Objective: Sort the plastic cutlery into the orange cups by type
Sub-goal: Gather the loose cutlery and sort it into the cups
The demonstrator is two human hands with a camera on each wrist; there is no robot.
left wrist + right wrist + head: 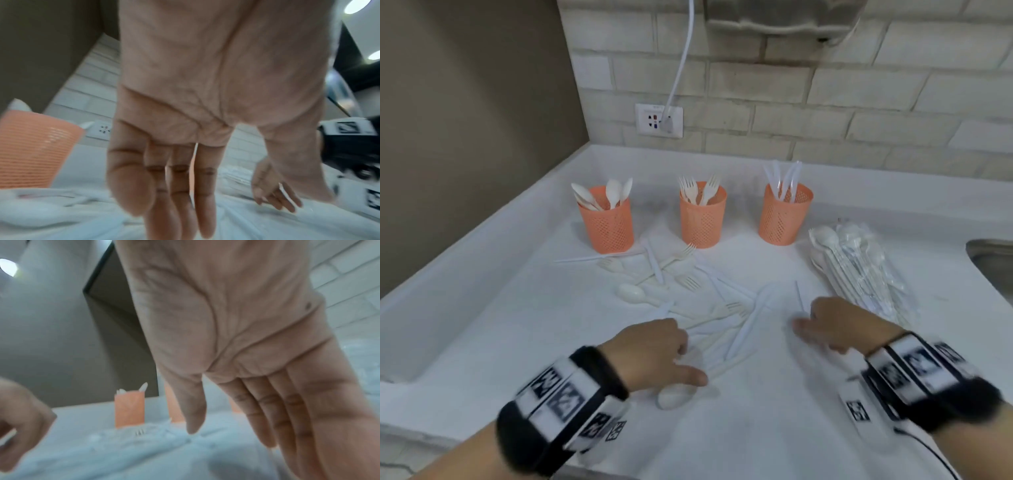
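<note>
Three orange mesh cups stood upright in a row on the bench, the spoon cup (pixel 608 219) at left, the fork cup (pixel 702 216) in the middle and the knife cup (pixel 784 215) at right, with loose white cutlery (pixel 709 301) scattered flat just before them.

The head view looked down from above the near edge of the white surface (pixel 756 428) toward the three orange cups (pixel 702 216) at the brick wall. Each wrist view sat low and close behind its palm, facing those same cups (pixel 129 408).
</note>
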